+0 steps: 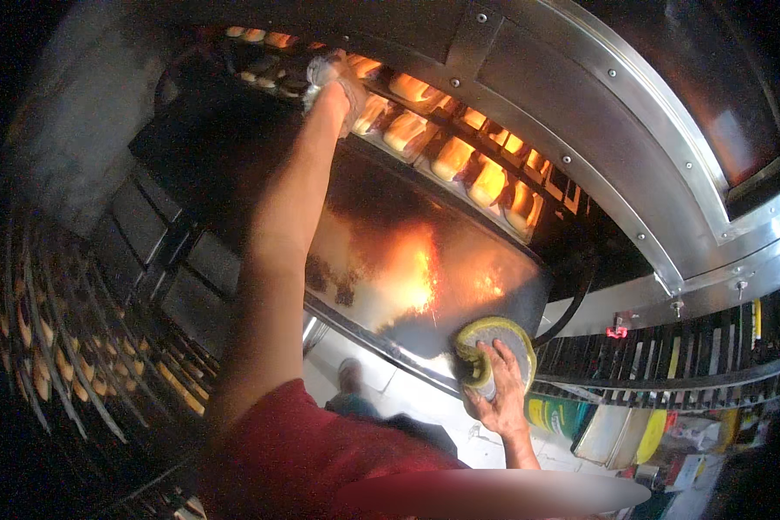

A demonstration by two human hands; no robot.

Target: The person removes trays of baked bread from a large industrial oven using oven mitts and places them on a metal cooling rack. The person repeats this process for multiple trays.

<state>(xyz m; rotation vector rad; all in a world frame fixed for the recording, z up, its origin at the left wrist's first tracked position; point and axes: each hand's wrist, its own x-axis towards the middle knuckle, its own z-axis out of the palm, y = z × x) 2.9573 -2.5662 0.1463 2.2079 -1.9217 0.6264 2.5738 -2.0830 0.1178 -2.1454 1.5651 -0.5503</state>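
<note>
Reaching far into the lit oven, my left hand (pixel 346 97) grips a pale crumpled cloth (pixel 322 73) at the edge of the bread trays. Whether the fingers also touch a tray cannot be made out. Rows of golden loaves (pixel 454 158) sit on a front baking tray (pixel 422 162), and more loaves (pixel 411 86) stand behind them. In my right hand (pixel 500 383) is a folded, quilted grey pad with yellow-green trim (pixel 526 344), over the near right corner of the oven door (pixel 390 273). The lowered door's shiny surface reflects an orange glow.
A riveted steel oven front (pixel 546 84) curves across the top right. Racks of bread (pixel 71 364) stand at the left. Under a slatted rack (pixel 663 364) at the right are a green tub (pixel 554 416) and assorted containers. Below the door are a white tiled floor (pixel 396 383) and a foot (pixel 350 376).
</note>
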